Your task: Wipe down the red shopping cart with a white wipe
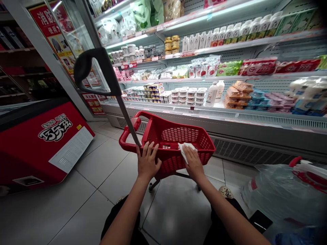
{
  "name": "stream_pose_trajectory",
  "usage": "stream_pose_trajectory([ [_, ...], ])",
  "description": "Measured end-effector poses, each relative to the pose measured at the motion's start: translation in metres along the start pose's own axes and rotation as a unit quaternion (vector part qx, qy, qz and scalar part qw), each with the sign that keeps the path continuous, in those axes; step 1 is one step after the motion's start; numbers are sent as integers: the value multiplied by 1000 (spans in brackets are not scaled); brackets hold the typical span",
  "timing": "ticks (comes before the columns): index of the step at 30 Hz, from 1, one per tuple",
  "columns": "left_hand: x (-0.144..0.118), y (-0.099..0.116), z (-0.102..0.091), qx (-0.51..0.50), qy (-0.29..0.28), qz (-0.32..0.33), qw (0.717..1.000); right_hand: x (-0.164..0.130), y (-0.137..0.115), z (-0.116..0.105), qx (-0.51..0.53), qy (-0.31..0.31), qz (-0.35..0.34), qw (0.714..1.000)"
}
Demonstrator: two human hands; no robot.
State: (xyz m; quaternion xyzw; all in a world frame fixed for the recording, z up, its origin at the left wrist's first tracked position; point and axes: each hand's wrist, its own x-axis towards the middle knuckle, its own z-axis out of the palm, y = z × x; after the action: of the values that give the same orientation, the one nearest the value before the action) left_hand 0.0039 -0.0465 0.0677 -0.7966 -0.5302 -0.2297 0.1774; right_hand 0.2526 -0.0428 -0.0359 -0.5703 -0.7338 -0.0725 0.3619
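Note:
A red plastic shopping cart basket (176,127) with perforated walls stands in front of me. Along its near rim, my left hand (148,161) rests with fingers spread, close to the foot of a grey pole (126,115). A black loop handle (111,73) sits higher on that pole. Farther right on the same rim, my right hand (193,163) presses a white cloth (184,149) against the edge. The cloth lies partly under my fingers and hangs over the rim.
A refrigerated display shelf (176,110) with cups, bottles and packets runs behind the cart. To the left stands a red freezer chest (48,146). At right are a large clear plastic jug (281,190) and a dark phone (260,220). Grey tiles (102,200) cover the floor.

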Motion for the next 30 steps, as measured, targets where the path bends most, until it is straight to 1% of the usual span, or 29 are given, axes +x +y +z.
stream_pose_trajectory([
  [5, -5, 6, -5, -3, -3, 4, 1000, 32, -94, 17, 88, -38, -93, 991],
  [7, -7, 6, -7, -2, 3, 0, 1000, 44, -120, 19, 121, -42, -115, 985],
  [8, -8, 6, -7, -3, 7, -1, 1000, 49, -127, 19, 135, -44, -123, 982],
  [10, -9, 4, -9, -9, 10, 4, 1000, 55, -128, 15, 147, -48, -137, 978],
  [12, -9, 3, -10, -19, 9, 10, 1000, 53, -115, 8, 138, -50, -148, 978],
  [15, -9, 3, -10, -30, 12, 8, 999, 36, -80, -2, 97, -47, -143, 984],
  [19, -7, 4, -9, -26, 7, 9, 1000, 4, -26, -15, 40, -27, -96, 994],
  [21, -5, 6, -9, -26, 6, 7, 1000, -6, -9, -18, 25, -25, -73, 997],
  [22, -4, 8, -8, -27, 7, 5, 1000, -7, -6, -19, 23, -24, -64, 997],
  [23, -4, 10, -7, -29, 9, 3, 1000, -6, -7, -18, 25, -24, -57, 998],
  [25, -2, 13, -6, -32, 12, 0, 999, 4, -22, -13, 40, -22, -57, 997],
  [30, -2, 15, -2, -14, 17, 3, 1000, 42, -101, 9, 123, -32, -120, 985],
])
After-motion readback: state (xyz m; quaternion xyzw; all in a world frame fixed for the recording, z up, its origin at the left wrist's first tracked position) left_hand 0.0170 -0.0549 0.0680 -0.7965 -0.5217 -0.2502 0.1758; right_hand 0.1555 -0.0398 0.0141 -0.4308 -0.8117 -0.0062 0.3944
